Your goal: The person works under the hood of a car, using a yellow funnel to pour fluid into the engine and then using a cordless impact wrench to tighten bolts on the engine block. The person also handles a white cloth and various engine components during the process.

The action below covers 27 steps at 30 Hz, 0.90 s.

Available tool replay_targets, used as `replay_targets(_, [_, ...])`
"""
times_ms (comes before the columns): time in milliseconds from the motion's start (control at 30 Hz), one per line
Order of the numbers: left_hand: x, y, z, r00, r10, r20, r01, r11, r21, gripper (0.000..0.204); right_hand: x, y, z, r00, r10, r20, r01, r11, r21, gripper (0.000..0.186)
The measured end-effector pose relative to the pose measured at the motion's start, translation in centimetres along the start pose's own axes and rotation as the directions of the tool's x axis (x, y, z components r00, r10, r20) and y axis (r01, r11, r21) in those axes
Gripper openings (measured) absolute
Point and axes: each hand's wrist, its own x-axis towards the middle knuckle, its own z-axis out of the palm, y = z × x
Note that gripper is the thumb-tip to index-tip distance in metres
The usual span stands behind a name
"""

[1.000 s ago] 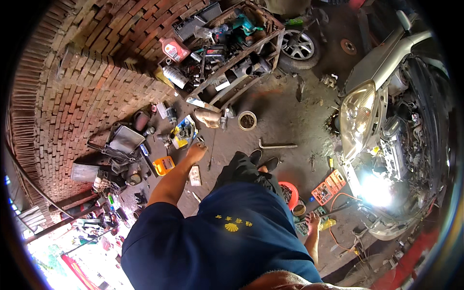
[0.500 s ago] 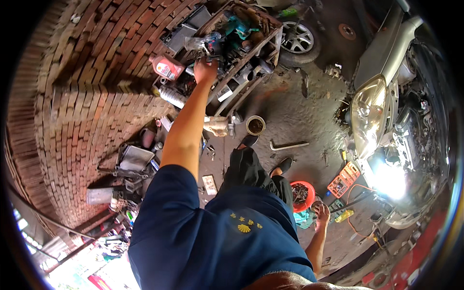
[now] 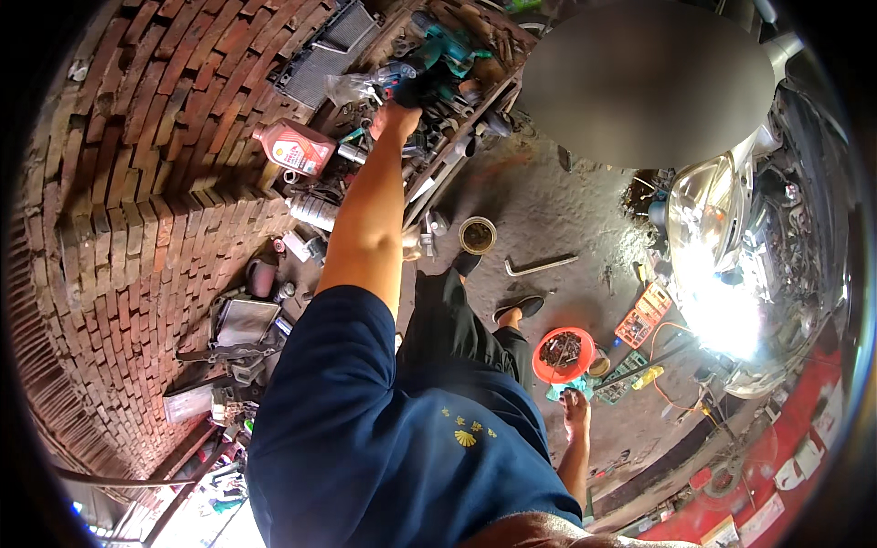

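L fingers (image 3: 395,120) part-curled nr drill (image 3: 398,73)

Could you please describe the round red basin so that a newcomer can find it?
Start at the silver car with exposed engine, picture right. Go left, past the rectangular orange tool case, to above the person's right hand. The red plastic basin there, filled with dark pieces, is the only round red container.

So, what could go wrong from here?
The left hand is in among the clutter on the bench, so it might knock something loose. The open can sits right by one shoe and could get kicked. The L-shaped bar on the floor may trip someone.
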Motion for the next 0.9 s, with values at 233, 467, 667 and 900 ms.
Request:
replay_targets(233, [-7.7, -8.7, -1.2, 0.946, 0.206, -0.251, -0.298, 0.857, -0.42, 0.063, 0.7, -17.3, 1.2, 0.927, -0.37, -0.055, 0.334, 0.886, -0.322, 0.034])
replay_targets(467, [-26.6, -11.1, -3.8, 0.784, 0.577, -0.23, -0.602, 0.614, -0.51, 0.055, 2.2, -35.3, 10.3, 0.704, -0.695, 0.147, 0.675, 0.719, 0.169, 0.057])
replay_targets(667, [-37.0, -7.1, -2.8, 0.545, 0.832, -0.105, -0.76, 0.437, -0.481, 0.067, 0.6, -41.2, 14.9, 0.76, -0.642, 0.105, 0.619, 0.763, 0.183, 0.068])
replay_targets(900, [-37.0, -7.9, -3.4, 0.215, 0.975, 0.064, -0.785, 0.211, -0.583, 0.07, -2.0, -36.0, 10.9, 0.683, -0.666, -0.298, 0.725, 0.666, 0.175, 0.041])
